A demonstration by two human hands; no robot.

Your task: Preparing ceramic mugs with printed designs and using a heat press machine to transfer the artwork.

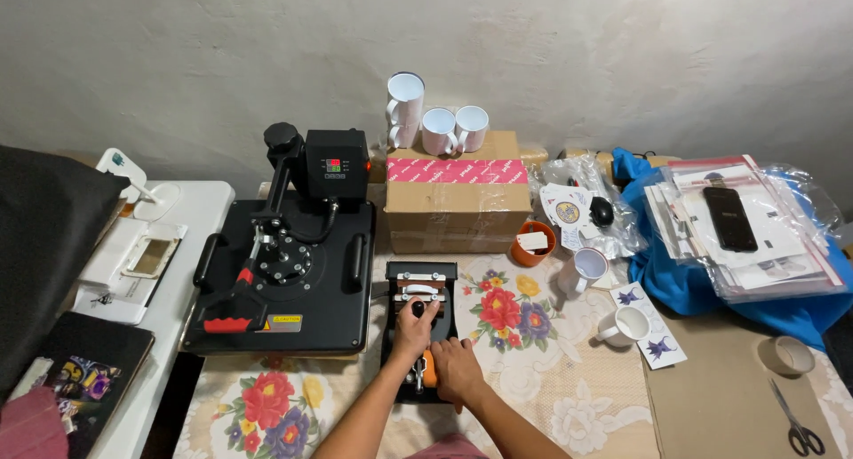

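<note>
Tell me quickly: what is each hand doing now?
Left hand: closed on the black lever knob of the mug press.
Right hand: resting on the orange mug.

The left hand (414,327) covers the knob of the small mug press (419,286) at lower centre, so its grip cannot be judged. The right hand (456,368) hides most of an orange mug (427,367) in the press; only a sliver shows. Both forearms are cut off by the bottom edge. At lower left, a dark book (89,370) and a reddish cloth (31,428) run out of frame. The black fabric (44,246) at the left edge is cropped. The display on the heat press (284,281) is too small to read. The scissors (798,423) at lower right are cut at the handles.
</note>
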